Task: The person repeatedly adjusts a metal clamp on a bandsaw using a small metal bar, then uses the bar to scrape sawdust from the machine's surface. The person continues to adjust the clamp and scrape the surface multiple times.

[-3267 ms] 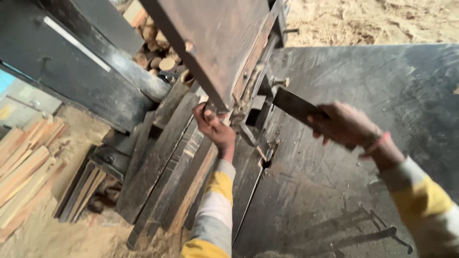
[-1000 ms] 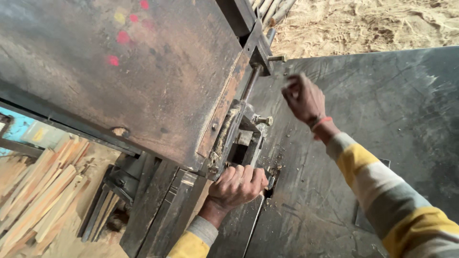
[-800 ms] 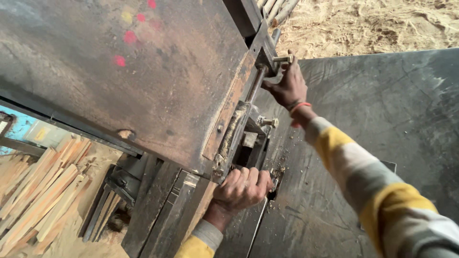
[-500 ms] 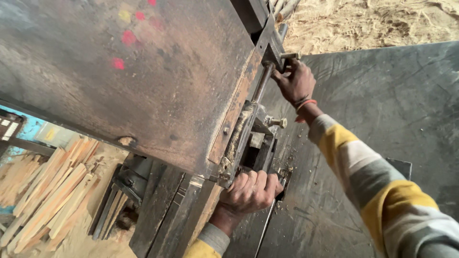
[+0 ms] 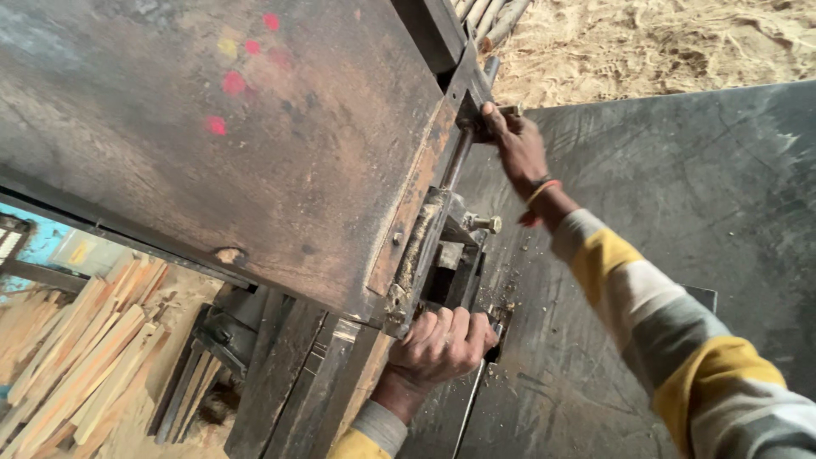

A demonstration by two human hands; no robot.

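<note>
I look down at a big rusty band-saw housing [image 5: 221, 144] above a dark steel saw table [image 5: 663, 212]. My left hand [image 5: 442, 344] is closed around the lower end of the metal blade guide block [image 5: 442, 255] under the housing. My right hand [image 5: 516, 146], with a red band at the wrist, reaches up and grips a small knob or bolt on the vertical guide post [image 5: 459, 153] at the housing's edge. A bolt [image 5: 484, 223] sticks out of the guide between my hands. Sawdust lies on the table around the blade slot.
Several cut wooden slats [image 5: 68, 365] are piled on the ground at the lower left. Sawdust-covered ground [image 5: 663, 42] lies beyond the table. Dark machine frame bars [image 5: 289, 382] run down under the housing.
My right hand rose from above the table to the guide post and closed on its knob. My left hand came down to hold the guide block's bottom. The view moved closer to the housing.
</note>
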